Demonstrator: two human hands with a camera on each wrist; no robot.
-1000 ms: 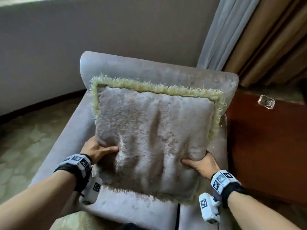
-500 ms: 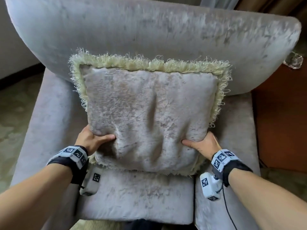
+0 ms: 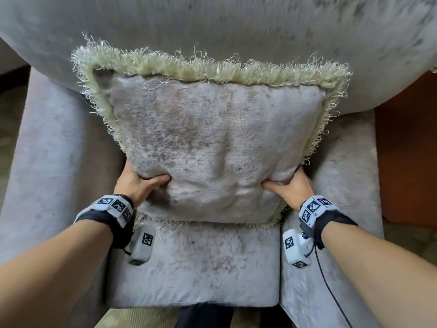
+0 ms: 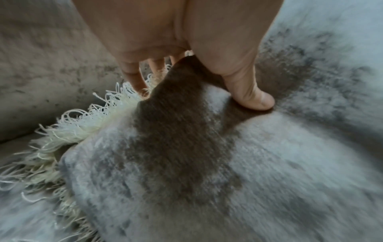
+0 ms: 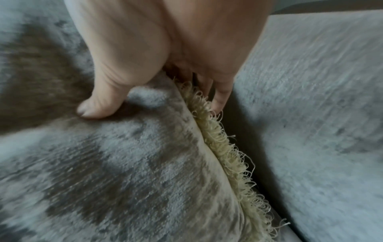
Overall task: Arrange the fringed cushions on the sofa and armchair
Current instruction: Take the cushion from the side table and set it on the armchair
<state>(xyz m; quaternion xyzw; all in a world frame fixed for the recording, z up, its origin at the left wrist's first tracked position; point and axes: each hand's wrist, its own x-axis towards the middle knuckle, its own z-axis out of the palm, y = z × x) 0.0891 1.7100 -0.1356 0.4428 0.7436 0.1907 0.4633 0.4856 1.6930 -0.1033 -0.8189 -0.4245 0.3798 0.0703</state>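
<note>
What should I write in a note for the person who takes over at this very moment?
Left hand: grips the cushion at its lower left corner, thumb on the front, fingers behind.
Right hand: grips the lower right corner the same way.
Cushion: on the armchair, bottom fringe on the seat, top edge at the backrest; whether it already leans on it I cannot tell.
Done: cushion brought to the armchair.
Left: probably settle it against the backrest and let go. No sofa or other cushions are in view, so check those.

Cushion (image 3: pixel 212 147) on armchair seat (image 3: pixel 194 263) — against backrest (image 3: pixel 212 22)
</note>
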